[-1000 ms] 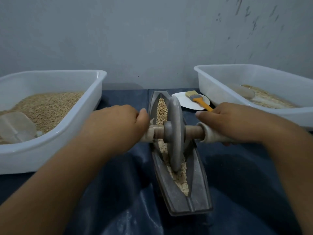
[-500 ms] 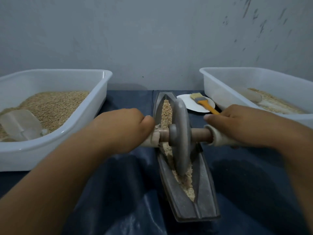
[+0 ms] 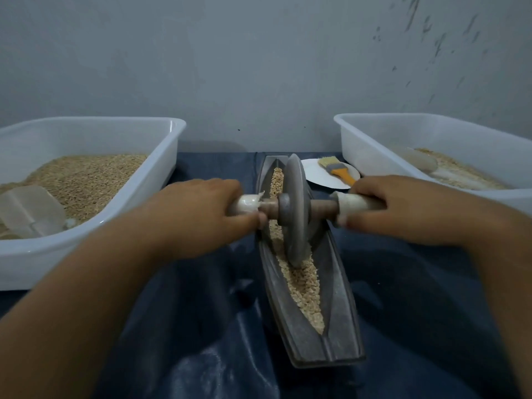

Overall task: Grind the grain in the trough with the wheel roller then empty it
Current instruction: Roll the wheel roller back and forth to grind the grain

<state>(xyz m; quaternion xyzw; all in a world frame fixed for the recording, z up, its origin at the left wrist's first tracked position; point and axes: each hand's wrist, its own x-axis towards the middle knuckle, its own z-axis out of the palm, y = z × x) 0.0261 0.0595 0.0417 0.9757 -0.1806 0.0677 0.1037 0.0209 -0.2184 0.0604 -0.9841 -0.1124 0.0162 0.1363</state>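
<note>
Compared with the frame half a second ago, the wheel roller (image 3: 294,210) is seen a little further from the person, nearer to the far end of the trough (image 3: 336,306), and more of the crushed grain (image 3: 302,283) is uncovered in the near half of the groove. The hands are also blurred more than before. The left hand (image 3: 198,217) is curled around the pale left handle of the axle, and the right hand (image 3: 403,208) is curled around the pale right handle, so both hands are closed firmly on the roller. The roller is a grey disc on a brown wooden axle; it is held upright and its lower edge is sunk into the grain in the groove. The trough is a long, dark grey, boat-shaped piece, placed in the middle of the blue cloth (image 3: 201,341) and pointing away from the person. The grain is spread along the groove, before and behind the disc. On the left a white tub (image 3: 161,156) with whole grain and a clear scoop (image 3: 31,210) is standing, and on the right a second white tub (image 3: 374,151) with paler material is seen. Between the trough and the right tub a white plate (image 3: 316,174) is lying, and a brush (image 3: 335,168) with an orange handle is resting on it.
</note>
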